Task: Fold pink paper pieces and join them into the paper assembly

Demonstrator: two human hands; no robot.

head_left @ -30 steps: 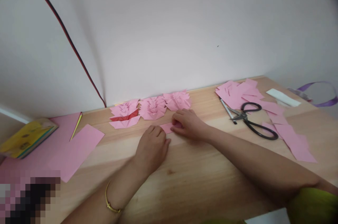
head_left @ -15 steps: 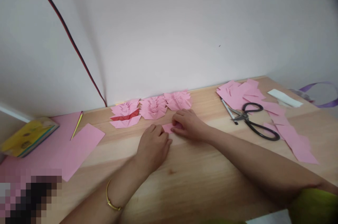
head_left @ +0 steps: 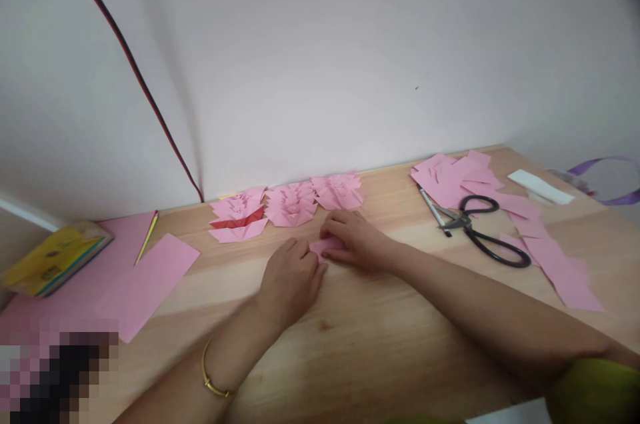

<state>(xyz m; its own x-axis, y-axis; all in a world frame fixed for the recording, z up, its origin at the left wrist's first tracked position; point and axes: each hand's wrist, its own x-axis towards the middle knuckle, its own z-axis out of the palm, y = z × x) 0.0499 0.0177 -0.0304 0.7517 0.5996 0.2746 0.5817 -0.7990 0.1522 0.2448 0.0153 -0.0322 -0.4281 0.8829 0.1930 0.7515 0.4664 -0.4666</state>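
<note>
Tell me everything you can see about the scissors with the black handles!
The scissors have two black looped handles, spread apart, and short grey blades that look like metal. They lie on the wooden table, blades pointing left, by a thin white pen; I can't tell if they touch it. The handles partly overlap pink paper pieces. Neither the left hand nor the right hand touches them.

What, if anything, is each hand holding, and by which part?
Small pink paper, left hand over its left end, right hand at its right end; actual grip cannot be told.
</note>
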